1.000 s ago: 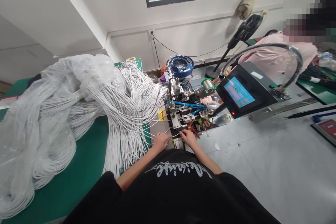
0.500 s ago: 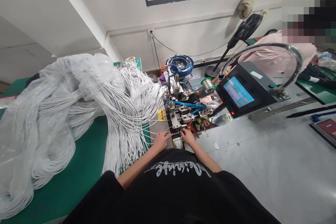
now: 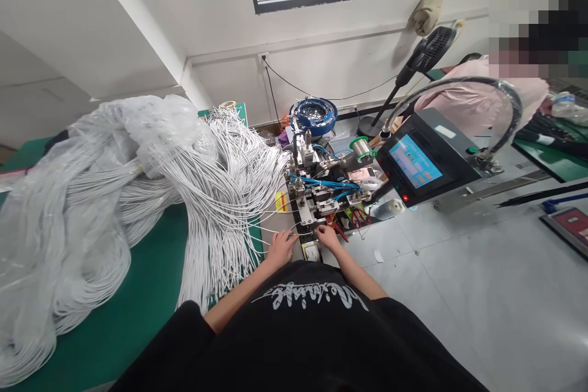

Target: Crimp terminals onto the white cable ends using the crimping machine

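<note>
A thin white insulated wire [image 3: 275, 232] runs from the great heap of white wires [image 3: 202, 184] at nine o'clock across the green-topped table [image 3: 138, 300] to the small metal fixture machine [image 3: 316, 196] with blue hoses. The left hand [image 3: 280, 247] lies over the wire's end, fingers curled narrow upon it; the wire leads off at ten o'clock from that hand. The right hand [image 3: 328, 237], at three o'clock of the left, pinches at the machine's front edge; what it holds cannot be told. Two hands, one machine, one touchscreen box [image 3: 425, 162]; the wires are beyond counting.
</note>
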A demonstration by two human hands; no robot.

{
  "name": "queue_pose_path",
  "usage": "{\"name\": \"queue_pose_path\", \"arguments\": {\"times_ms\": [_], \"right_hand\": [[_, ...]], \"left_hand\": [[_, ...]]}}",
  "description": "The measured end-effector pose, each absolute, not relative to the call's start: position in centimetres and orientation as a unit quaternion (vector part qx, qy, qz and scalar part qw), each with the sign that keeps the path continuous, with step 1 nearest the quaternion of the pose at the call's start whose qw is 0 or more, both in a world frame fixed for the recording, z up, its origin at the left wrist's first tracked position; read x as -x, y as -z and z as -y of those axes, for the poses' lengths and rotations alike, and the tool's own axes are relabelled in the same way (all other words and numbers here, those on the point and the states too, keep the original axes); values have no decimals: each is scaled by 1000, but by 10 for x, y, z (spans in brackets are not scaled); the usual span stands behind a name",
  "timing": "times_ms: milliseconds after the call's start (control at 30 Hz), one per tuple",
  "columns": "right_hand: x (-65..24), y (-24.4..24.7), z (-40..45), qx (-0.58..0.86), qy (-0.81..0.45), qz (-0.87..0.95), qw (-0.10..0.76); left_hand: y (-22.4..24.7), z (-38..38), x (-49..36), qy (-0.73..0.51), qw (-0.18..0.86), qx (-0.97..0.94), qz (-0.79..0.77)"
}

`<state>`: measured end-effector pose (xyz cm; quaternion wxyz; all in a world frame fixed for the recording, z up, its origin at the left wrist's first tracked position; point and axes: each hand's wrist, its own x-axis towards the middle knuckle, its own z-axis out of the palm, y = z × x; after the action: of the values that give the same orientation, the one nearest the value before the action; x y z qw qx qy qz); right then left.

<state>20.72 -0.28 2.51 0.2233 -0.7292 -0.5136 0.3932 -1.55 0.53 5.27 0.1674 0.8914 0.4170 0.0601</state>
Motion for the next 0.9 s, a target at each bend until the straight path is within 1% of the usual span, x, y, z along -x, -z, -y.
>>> {"name": "queue_pose_path", "arguments": {"times_ms": [200, 433, 600, 900], "right_hand": [[-209, -24, 16, 728, -382, 510, 251], [-218, -19, 28, 746, -374, 490, 254], [-221, -19, 31, 750, -370, 484, 258], [-217, -29, 32, 731, -363, 505, 279]], "left_hand": [[-53, -4, 19, -72, 157, -884, -435], [-53, -1, 19, -57, 133, -878, -457], [-53, -2, 27, -73, 108, -872, -471], [-54, -4, 52, -33, 149, -894, -422]]}}
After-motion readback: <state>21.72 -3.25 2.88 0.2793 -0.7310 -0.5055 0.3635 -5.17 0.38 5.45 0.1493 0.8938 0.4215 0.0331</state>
